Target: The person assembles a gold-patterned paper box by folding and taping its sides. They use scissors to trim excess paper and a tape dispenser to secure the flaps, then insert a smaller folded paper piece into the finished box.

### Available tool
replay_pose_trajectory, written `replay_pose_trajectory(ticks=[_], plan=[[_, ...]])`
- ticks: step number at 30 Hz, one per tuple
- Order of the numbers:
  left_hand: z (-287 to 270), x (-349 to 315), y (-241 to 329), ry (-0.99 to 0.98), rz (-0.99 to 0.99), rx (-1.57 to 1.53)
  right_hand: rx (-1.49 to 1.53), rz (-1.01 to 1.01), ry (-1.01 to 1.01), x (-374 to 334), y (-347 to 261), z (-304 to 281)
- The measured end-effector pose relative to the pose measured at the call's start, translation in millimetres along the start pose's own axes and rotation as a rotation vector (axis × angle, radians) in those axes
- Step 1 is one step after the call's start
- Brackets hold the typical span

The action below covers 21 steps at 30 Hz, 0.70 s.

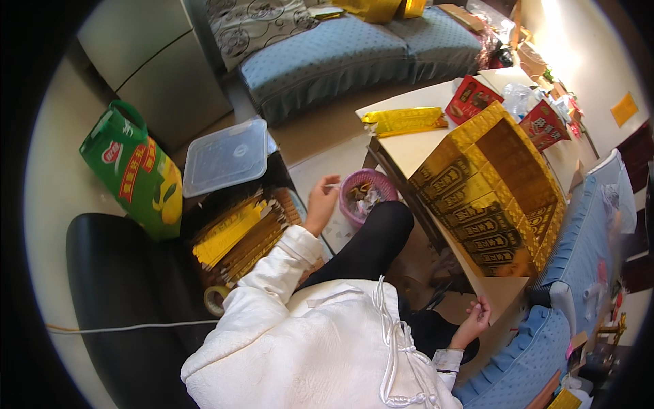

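Note:
My left hand (321, 206) reaches to the left rim of a pink plastic basket (351, 217). A small white strip (332, 185) is pinched between its fingertips. Crumpled wrappers and scraps (368, 198) lie in the basket, beside my bent knee. Over by my other leg, my right hand (477, 319) hangs with curled fingers; whether they hold anything is hidden. A large gold structure of joined printed cartons (470, 225) leans at the right table's edge, above the right hand. Flat gold cartons (235, 238) are piled at my left.
A clear plastic lid (228, 157) and a green bag (133, 170) stand at the left, by a black chair (116, 300). On the white table (409, 146) lie a yellow packet (405, 121) and red packages (470, 99). Blue-covered sofas (327, 65) line the back and right.

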State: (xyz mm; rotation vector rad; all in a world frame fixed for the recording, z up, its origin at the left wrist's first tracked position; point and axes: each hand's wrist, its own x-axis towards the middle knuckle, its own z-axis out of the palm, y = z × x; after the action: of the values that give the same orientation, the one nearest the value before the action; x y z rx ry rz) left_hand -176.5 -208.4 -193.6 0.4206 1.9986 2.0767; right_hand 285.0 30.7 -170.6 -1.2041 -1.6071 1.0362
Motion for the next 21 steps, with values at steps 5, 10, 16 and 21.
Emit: replay_pose_trajectory(ticks=[5,10,16,21], plan=[[-67,-18,8,0.15,0.069,0.331,0.022,0.067,-0.068,-23,-5,16],[-31,42,39,-0.081,0.371,0.669,0.033,0.054,-0.096,-15,-25,41],[47,130,56,-0.136,0.58,0.627,-0.069,-0.028,-0.1,-24,-42,41],[10,76,55,-0.113,0.51,0.604,-0.067,0.079,-0.11,-44,-18,26]])
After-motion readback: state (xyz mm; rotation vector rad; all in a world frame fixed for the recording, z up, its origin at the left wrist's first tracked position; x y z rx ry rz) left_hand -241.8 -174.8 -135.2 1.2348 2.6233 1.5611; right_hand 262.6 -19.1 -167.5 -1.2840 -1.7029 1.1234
